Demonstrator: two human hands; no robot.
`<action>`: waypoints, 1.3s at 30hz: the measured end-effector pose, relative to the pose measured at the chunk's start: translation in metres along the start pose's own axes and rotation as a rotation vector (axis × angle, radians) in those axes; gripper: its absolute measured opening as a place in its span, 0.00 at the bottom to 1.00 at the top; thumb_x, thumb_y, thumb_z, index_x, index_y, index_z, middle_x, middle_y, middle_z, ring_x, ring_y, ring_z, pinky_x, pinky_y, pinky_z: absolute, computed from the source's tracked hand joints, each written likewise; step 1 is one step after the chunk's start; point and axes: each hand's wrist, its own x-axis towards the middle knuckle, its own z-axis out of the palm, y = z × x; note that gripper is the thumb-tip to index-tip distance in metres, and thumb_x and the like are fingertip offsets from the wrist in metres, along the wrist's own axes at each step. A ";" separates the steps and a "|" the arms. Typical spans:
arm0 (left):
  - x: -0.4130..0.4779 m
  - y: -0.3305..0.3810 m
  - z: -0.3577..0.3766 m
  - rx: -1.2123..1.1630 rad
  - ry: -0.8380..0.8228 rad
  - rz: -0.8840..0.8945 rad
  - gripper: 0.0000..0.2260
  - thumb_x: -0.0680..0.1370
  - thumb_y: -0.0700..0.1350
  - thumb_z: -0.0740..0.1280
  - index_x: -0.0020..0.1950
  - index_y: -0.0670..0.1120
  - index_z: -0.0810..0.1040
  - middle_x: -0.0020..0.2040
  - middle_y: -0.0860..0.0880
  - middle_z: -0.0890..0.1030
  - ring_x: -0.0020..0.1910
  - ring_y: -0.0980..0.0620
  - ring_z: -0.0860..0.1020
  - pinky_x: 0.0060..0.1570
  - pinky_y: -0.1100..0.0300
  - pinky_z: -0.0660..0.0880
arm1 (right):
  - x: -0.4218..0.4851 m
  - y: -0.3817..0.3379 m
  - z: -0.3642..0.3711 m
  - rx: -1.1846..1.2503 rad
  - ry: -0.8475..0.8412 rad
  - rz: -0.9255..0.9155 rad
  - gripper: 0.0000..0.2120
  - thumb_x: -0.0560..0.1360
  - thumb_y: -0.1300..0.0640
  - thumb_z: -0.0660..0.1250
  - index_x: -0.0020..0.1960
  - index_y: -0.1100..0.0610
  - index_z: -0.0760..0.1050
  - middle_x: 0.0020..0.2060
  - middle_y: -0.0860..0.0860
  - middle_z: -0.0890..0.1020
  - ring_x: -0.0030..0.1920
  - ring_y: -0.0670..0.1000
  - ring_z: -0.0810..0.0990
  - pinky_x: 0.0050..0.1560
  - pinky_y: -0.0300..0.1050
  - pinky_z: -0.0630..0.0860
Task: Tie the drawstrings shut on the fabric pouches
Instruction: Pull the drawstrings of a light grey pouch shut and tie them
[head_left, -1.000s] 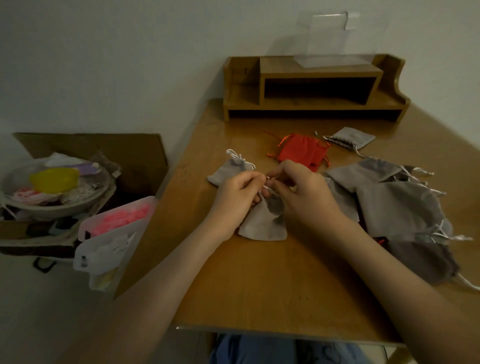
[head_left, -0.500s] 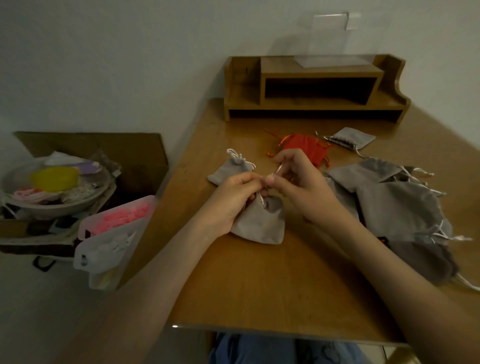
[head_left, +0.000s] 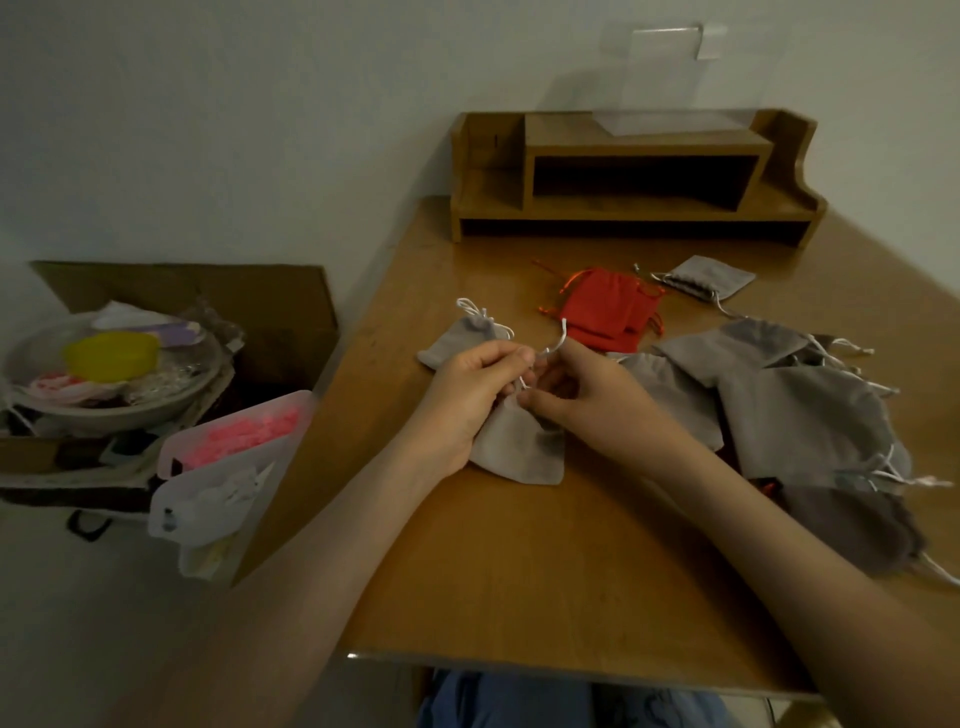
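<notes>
on the desk (head_left: 519, 571), left hand (head_left: 467, 395) and right hand (head_left: 592, 400) pinch the grey pouch's (head_left: 524, 452) drawstring (head_left: 558, 340).

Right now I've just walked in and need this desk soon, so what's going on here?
A person is tying a grey pouch on the table. The left hand and right hand pinch its white drawstring at the neck. A tied pouch lies behind the left hand, red pouches and a grey heap to the right.
</notes>
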 end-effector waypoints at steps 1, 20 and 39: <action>0.000 0.000 0.000 -0.005 0.001 -0.008 0.09 0.79 0.44 0.64 0.40 0.46 0.80 0.30 0.53 0.72 0.30 0.60 0.70 0.34 0.66 0.69 | 0.000 -0.001 0.000 -0.019 0.014 -0.006 0.09 0.73 0.60 0.71 0.51 0.59 0.74 0.41 0.52 0.80 0.39 0.46 0.79 0.39 0.37 0.75; -0.003 0.001 0.001 0.067 0.072 0.030 0.08 0.80 0.48 0.64 0.47 0.49 0.82 0.27 0.57 0.74 0.29 0.60 0.72 0.33 0.63 0.68 | 0.000 -0.008 -0.005 0.256 -0.009 0.113 0.04 0.78 0.58 0.65 0.45 0.54 0.77 0.42 0.57 0.81 0.39 0.43 0.77 0.39 0.34 0.72; -0.009 0.009 0.004 0.032 0.069 0.049 0.12 0.80 0.46 0.63 0.52 0.40 0.81 0.51 0.34 0.80 0.48 0.41 0.79 0.53 0.47 0.76 | -0.003 -0.013 -0.005 0.328 -0.018 0.206 0.12 0.79 0.56 0.63 0.53 0.64 0.79 0.49 0.61 0.81 0.46 0.52 0.78 0.47 0.46 0.73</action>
